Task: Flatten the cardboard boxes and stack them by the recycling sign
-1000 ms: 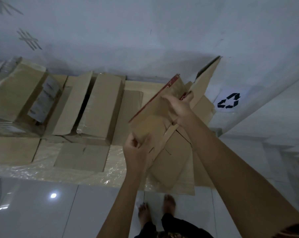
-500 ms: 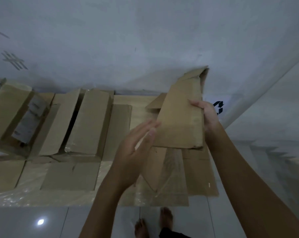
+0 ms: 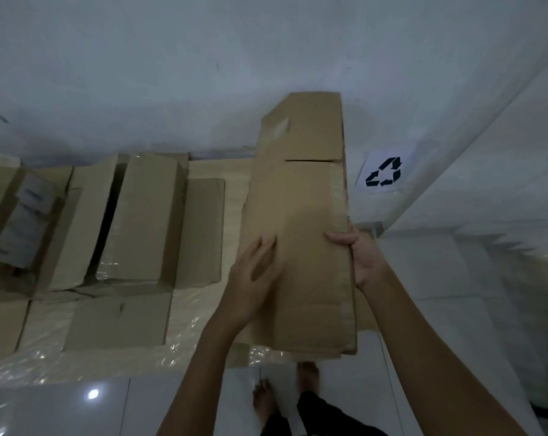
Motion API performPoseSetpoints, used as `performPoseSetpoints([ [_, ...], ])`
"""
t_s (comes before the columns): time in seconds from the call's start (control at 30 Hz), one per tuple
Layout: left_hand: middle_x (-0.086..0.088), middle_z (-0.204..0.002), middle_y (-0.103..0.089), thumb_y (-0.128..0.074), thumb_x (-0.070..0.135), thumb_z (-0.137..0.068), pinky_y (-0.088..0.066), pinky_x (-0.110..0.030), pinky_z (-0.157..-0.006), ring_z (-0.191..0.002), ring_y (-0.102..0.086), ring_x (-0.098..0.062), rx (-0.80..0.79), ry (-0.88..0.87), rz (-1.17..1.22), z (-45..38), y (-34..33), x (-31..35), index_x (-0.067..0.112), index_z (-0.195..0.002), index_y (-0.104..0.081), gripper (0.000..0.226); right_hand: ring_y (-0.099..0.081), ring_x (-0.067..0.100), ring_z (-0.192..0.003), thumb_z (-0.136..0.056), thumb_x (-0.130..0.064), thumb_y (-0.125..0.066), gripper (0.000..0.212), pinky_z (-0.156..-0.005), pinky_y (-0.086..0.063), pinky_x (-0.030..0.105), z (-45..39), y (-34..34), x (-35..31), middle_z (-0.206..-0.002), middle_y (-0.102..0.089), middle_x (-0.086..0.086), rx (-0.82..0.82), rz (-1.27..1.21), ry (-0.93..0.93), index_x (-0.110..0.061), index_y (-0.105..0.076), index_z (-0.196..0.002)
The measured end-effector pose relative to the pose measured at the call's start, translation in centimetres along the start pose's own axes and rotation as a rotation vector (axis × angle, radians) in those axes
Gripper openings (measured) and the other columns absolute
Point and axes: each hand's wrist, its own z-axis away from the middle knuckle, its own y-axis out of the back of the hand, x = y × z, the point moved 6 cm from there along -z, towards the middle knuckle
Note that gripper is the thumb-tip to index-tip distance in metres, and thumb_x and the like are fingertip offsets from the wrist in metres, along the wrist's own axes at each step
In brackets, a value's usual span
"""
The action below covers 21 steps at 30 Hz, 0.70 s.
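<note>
A long flattened cardboard box (image 3: pixel 301 202) lies lengthwise in front of me, its far end reaching up against the white wall. My right hand (image 3: pixel 362 258) grips its right edge, thumb on top. My left hand (image 3: pixel 257 275) presses flat on its left part with straight fingers. The recycling sign (image 3: pixel 384 173), black arrows on white paper, is on the wall just right of the box's far half. Several unflattened boxes (image 3: pixel 143 215) stand to the left along the wall.
Flat cardboard sheets under clear plastic film (image 3: pixel 115 322) cover the floor left of the held box. Glossy white tiles (image 3: pixel 61 407) lie nearer me. My bare feet (image 3: pixel 266 401) stand below the box. A white step or ledge (image 3: pixel 474 247) runs at the right.
The box has gone from folded and tilted to flat and stretched out lengthwise. My left hand moved from the air onto its surface. My right hand slid down its right edge.
</note>
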Motion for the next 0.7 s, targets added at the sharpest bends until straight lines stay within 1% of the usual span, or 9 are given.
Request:
performPoseSetpoints([
  [0.1, 0.021, -0.166, -0.016, -0.038, 0.082, -0.085, -0.018, -0.05, -0.123, -0.153, -0.014, -0.021, 0.046, -0.051, -0.452, -1.2, -2.3, -1.9, 0.065, -0.147, -0.023, 0.066, -0.069, 0.034, -0.1, -0.091, -0.005, -0.062, 0.046, -0.078, -0.061, 0.049, -1.0, 1.6, -0.6, -0.118, -0.069, 0.013, 0.082, 0.082, 0.091, -0.02, -0.056, -0.134],
  [0.17, 0.022, -0.166, -0.009, -0.033, 0.08, -0.089, -0.016, -0.059, -0.12, -0.153, -0.005, -0.025, 0.023, -0.034, -0.663, -1.4, -4.0, -2.2, 0.065, -0.148, -0.018, 0.062, -0.068, 0.029, -0.105, -0.094, -0.017, -0.066, 0.046, -0.087, -0.058, 0.05, -1.1, 2.4, -1.6, -0.121, -0.068, 0.007, 0.122, 0.228, 0.184, -0.025, -0.051, -0.137],
  [0.27, 0.02, -0.166, -0.007, -0.033, 0.071, -0.096, -0.024, -0.06, -0.11, -0.151, -0.004, -0.024, -0.04, -0.074, -0.822, -1.8, -6.7, -3.0, 0.061, -0.148, -0.021, 0.054, -0.067, 0.016, -0.096, -0.097, -0.016, -0.06, 0.041, -0.084, -0.06, 0.04, -0.7, 2.9, -2.9, -0.108, -0.063, -0.008, 0.19, 0.48, 0.287, -0.028, -0.048, -0.134],
  [0.37, 0.013, -0.165, -0.015, -0.032, 0.062, -0.099, -0.038, -0.052, -0.105, -0.148, -0.015, -0.023, -0.186, -0.139, -0.816, -4.3, -8.4, -4.9, 0.049, -0.146, -0.038, 0.05, -0.067, 0.024, -0.093, -0.094, -0.009, -0.053, 0.047, -0.081, -0.06, 0.048, -0.9, 4.5, -3.4, -0.105, -0.064, -0.003, 0.266, 0.741, 0.356, -0.025, -0.044, -0.138],
  [0.47, 0.006, -0.163, -0.028, -0.026, 0.056, -0.098, -0.035, -0.053, -0.109, -0.15, -0.023, -0.029, -0.258, -0.019, -0.799, -7.7, -8.1, -8.6, 0.033, -0.149, -0.04, 0.058, -0.065, 0.025, -0.089, -0.092, -0.001, -0.047, 0.044, -0.072, -0.057, 0.04, -1.4, 6.2, -3.6, -0.107, -0.063, 0.005, 0.337, 0.925, 0.398, -0.017, -0.046, -0.132],
  [0.53, 0.001, -0.158, -0.033, -0.037, 0.06, -0.092, -0.034, -0.055, -0.107, -0.144, -0.03, -0.035, -0.102, 0.228, -0.687, -9.6, -5.7, -10.9, 0.032, -0.147, -0.039, 0.062, -0.063, 0.024, -0.091, -0.091, 0.0, -0.047, 0.039, -0.072, -0.055, 0.036, -1.8, 7.2, -3.2, -0.111, -0.061, 0.01, 0.377, 0.964, 0.406, -0.022, -0.048, -0.123],
  [0.6, -0.005, -0.154, -0.032, -0.054, 0.058, -0.088, -0.036, -0.057, -0.105, -0.136, -0.033, -0.04, 0.051, 0.419, -0.541, -10.8, -3.8, -12.3, 0.027, -0.139, -0.047, 0.061, -0.063, 0.023, -0.088, -0.088, -0.002, -0.046, 0.046, -0.072, -0.057, 0.042, -2.8, 7.9, -2.3, -0.111, -0.06, 0.009, 0.407, 1.011, 0.405, -0.028, -0.045, -0.126],
  [0.63, -0.006, -0.152, -0.03, -0.06, 0.058, -0.085, -0.037, -0.057, -0.105, -0.134, -0.033, -0.04, 0.106, 0.451, -0.476, -11.4, -3.4, -12.5, 0.024, -0.135, -0.049, 0.061, -0.063, 0.022, -0.083, -0.086, -0.003, -0.045, 0.046, -0.069, -0.057, 0.042, -3.4, 8.2, -1.6, -0.108, -0.061, 0.008, 0.416, 1.021, 0.39, -0.027, -0.043, -0.125],
  [0.7, -0.006, -0.151, -0.03, -0.068, 0.057, -0.083, -0.037, -0.055, -0.105, -0.133, -0.033, -0.04, 0.186, 0.486, -0.382, -12.6, -3.1, -11.9, 0.021, -0.137, -0.048, 0.068, -0.06, 0.019, -0.074, -0.088, 0.002, -0.046, 0.039, -0.058, -0.05, 0.03, -4.2, 8.3, -0.5, -0.096, -0.061, 0.007, 0.431, 1.003, 0.346, -0.017, -0.047, -0.122],
])
